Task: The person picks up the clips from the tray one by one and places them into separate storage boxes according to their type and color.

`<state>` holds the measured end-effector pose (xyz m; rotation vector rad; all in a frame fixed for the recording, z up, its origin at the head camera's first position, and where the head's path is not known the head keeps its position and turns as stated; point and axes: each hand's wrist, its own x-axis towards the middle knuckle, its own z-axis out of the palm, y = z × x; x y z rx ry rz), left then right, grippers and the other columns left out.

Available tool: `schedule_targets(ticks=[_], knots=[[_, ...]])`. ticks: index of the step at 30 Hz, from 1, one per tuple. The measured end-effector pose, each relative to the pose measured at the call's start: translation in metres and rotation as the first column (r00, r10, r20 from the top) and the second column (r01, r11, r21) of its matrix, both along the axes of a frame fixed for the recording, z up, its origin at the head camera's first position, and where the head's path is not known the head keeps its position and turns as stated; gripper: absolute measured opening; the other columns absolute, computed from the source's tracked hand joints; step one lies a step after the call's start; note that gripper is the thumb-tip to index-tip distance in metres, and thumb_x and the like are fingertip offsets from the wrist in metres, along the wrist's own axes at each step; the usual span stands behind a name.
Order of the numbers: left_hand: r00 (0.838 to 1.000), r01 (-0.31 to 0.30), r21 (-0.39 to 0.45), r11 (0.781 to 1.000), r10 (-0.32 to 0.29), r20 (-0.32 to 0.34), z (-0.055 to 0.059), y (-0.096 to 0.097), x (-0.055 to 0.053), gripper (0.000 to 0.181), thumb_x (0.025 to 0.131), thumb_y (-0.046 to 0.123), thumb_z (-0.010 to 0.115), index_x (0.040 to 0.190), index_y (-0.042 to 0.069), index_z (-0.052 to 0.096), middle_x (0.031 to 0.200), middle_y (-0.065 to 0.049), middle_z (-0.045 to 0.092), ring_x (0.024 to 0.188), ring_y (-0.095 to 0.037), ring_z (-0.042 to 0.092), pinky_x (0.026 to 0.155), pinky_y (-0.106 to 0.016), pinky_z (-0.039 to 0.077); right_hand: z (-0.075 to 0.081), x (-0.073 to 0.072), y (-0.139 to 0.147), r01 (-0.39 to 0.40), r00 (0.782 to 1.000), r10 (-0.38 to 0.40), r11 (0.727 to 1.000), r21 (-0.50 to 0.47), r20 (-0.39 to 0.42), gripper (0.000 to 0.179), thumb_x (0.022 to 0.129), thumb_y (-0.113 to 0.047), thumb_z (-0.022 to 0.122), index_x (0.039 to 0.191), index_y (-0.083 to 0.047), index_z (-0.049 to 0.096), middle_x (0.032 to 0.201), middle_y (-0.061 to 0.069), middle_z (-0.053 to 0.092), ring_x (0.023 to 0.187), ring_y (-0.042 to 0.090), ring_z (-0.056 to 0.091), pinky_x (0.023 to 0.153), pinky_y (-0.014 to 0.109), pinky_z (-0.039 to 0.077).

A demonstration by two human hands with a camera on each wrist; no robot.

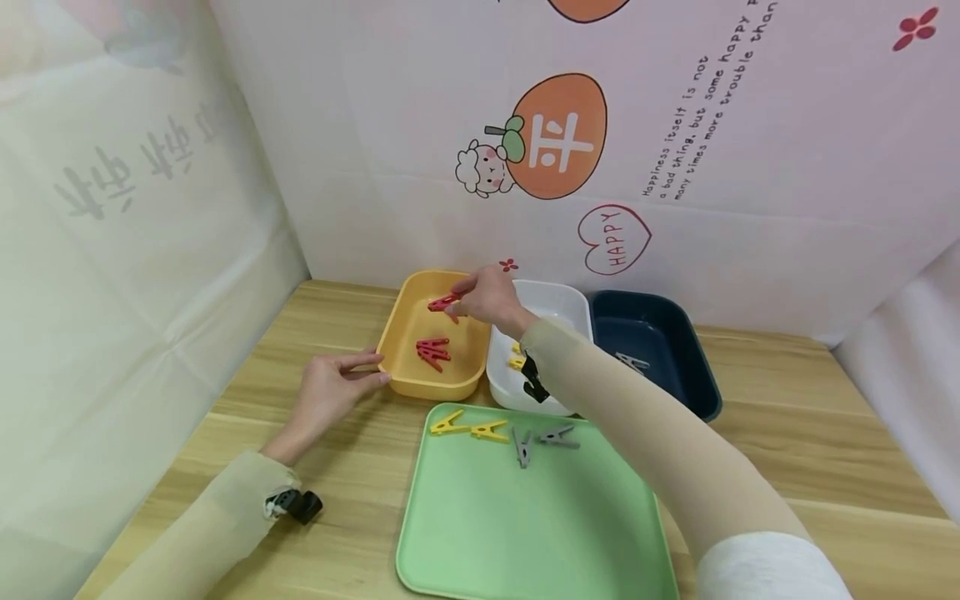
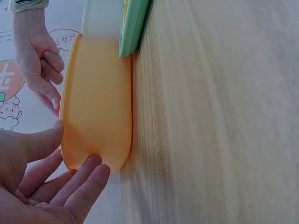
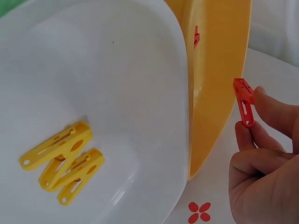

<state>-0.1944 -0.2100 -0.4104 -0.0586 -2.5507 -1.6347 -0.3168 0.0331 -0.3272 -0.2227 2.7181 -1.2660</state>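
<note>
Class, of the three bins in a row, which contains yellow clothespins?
The white bin, the middle one. It alone holds yellow clothespins; the orange bin contains red clothespins and the navy bin grey clothespins.

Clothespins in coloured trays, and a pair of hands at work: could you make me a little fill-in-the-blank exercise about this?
1. The clothespin pinched by the right hand is ____.
2. On the green tray lie two yellow clothespins and two ____ ones.
3. The clothespins visible inside the white bin are ____.
4. The white bin stands between the yellow-orange bin and the ____ bin.

Missing words: red; gray; yellow; dark blue.
</note>
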Motion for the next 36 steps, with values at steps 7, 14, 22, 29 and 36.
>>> schedule_targets(ticks=[7,14,22,29,36], knots=[[1.000,-0.002,-0.022,1.000,0.002,0.000,0.003,0.002,0.002,0.039,0.091,0.013,0.086,0.123,-0.004,0.075,0.139,-0.017,0.065,0.106,-0.034,0.075,0.075,-0.025,0.063,0.011,0.007,0.014,-0.011,1.000,0.011,1.000,-0.023,-0.004,0.041,0.088,-0.015,0.089,0.125,-0.004,0.076,0.119,0.011,0.073,0.108,0.025,0.066,0.093,0.035,0.060],[1.000,0.011,-0.023,1.000,-0.011,-0.009,0.002,0.004,0.002,0.039,0.091,0.015,0.086,0.124,-0.004,0.075,0.139,-0.018,0.065,0.105,-0.034,0.075,0.074,-0.025,0.063,0.029,0.041,0.047,-0.075,0.994,0.074,0.997,-0.008,-0.079,0.024,0.091,-0.017,0.086,0.113,-0.008,0.081,0.108,0.004,0.073,0.112,0.025,0.059,0.093,0.040,0.056],[1.000,0.000,-0.005,1.000,0.000,-0.005,0.001,0.002,0.003,0.038,0.091,0.013,0.086,0.123,-0.004,0.075,0.141,-0.019,0.064,0.105,-0.034,0.075,0.076,-0.027,0.063,0.023,0.104,0.086,-0.162,0.957,0.196,0.973,0.165,-0.213,0.014,0.095,-0.018,0.083,0.108,-0.012,0.083,0.099,-0.003,0.075,0.094,0.021,0.062,0.077,0.038,0.054],[1.000,0.000,-0.012,1.000,0.000,-0.002,0.002,0.002,0.003,0.038,0.092,0.014,0.085,0.124,-0.004,0.075,0.140,-0.019,0.064,0.106,-0.035,0.075,0.076,-0.024,0.062,0.010,0.153,0.120,-0.133,0.955,0.179,0.971,0.198,-0.237,0.005,0.091,-0.018,0.086,0.095,-0.019,0.084,0.096,-0.007,0.075,0.090,0.022,0.061,0.073,0.036,0.051],[1.000,-0.008,-0.014,1.000,0.008,0.013,0.005,0.004,0.005,0.038,0.092,0.013,0.085,0.124,-0.005,0.074,0.141,-0.019,0.063,0.107,-0.035,0.074,0.075,-0.021,0.061,-0.001,0.187,0.155,-0.102,0.972,0.132,0.982,0.159,-0.196,0.009,0.089,-0.014,0.087,0.090,-0.021,0.082,0.087,-0.010,0.072,0.065,0.019,0.053,0.052,0.026,0.040]])
